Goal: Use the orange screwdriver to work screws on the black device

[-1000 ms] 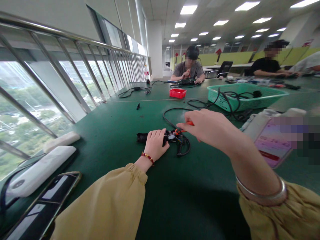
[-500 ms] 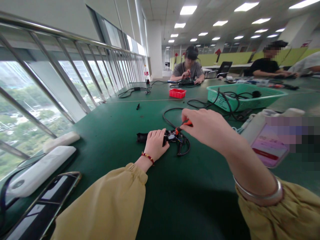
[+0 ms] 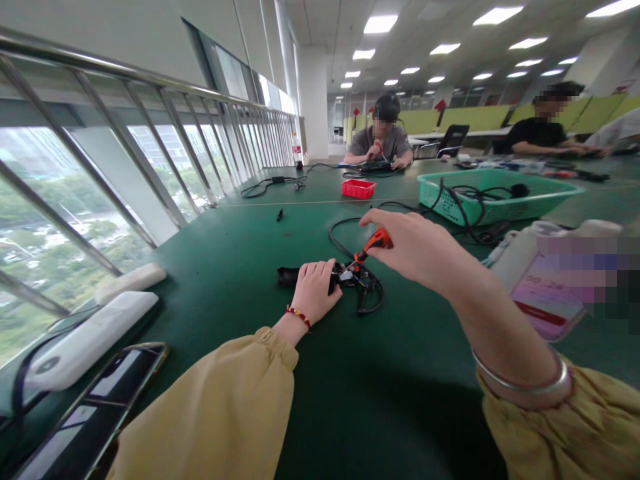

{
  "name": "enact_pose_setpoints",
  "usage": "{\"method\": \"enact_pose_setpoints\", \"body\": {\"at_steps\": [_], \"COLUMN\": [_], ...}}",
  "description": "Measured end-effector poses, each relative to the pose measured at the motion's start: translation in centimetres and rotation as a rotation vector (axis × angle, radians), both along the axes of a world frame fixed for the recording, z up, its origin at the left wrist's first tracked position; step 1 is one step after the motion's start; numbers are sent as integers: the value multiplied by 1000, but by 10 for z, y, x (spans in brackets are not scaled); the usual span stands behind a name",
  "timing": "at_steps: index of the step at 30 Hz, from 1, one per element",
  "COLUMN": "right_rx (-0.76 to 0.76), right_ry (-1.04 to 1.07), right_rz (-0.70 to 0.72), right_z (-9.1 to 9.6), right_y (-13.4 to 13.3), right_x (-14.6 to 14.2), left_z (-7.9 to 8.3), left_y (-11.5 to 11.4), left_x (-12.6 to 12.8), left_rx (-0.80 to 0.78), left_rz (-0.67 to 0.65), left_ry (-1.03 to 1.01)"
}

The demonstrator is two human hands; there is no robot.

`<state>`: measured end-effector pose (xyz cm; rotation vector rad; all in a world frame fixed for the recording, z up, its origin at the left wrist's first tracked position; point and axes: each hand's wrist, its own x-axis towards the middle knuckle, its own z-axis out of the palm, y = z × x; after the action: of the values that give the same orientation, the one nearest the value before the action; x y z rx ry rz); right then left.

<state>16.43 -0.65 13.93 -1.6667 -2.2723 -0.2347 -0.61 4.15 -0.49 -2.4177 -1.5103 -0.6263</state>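
Note:
A black tube-shaped device (image 3: pixel 288 277) lies on the green table, its right end opened up with wires and small parts (image 3: pixel 350 274) exposed. My left hand (image 3: pixel 314 287) is closed over its middle and presses it to the table. In my right hand (image 3: pixel 417 250) is a red-orange screwdriver (image 3: pixel 374 243), gripped by the handle and tilted down to the left. Its tip reaches among the exposed parts; the exact contact point is too small to tell. A black cord loops out from the device.
Beyond the device are a small red basket (image 3: pixel 359 189) and a green basket (image 3: pixel 480 207) of cables. A phone (image 3: pixel 90 413) and a white power bank-like bar (image 3: pixel 95 340) lie at left; another phone (image 3: pixel 547 293) stands at right. A person (image 3: pixel 383 137) works across the table.
My right hand has opened its grip slightly on the screwdriver, so more of the handle shows. My left hand stays on the device. The whole view has shifted a little.

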Motion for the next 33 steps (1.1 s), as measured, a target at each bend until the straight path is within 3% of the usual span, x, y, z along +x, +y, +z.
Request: {"method": "enact_pose_setpoints", "body": {"at_steps": [8,14,22,28,33], "right_rx": [-95,56,19,10,-120], "right_ry": [48,-8,20,28,22], "right_rz": [-28,17,-59,144,-42], "right_z": [2,1,-2,0,3], "right_y": [0,-1,2,6,7], "right_x": [1,2,-1,4,6], "left_z": [1,0,1,0,-1], "left_y": [-1,0,-1,-1,-2], "left_x": [1,1,2,1,0], "left_rx": [-5,-5,-1,-9,-8], "left_rz": [8,-5,-5,-2,0], "left_ry": [2,-7,-13,-5,-8]}}
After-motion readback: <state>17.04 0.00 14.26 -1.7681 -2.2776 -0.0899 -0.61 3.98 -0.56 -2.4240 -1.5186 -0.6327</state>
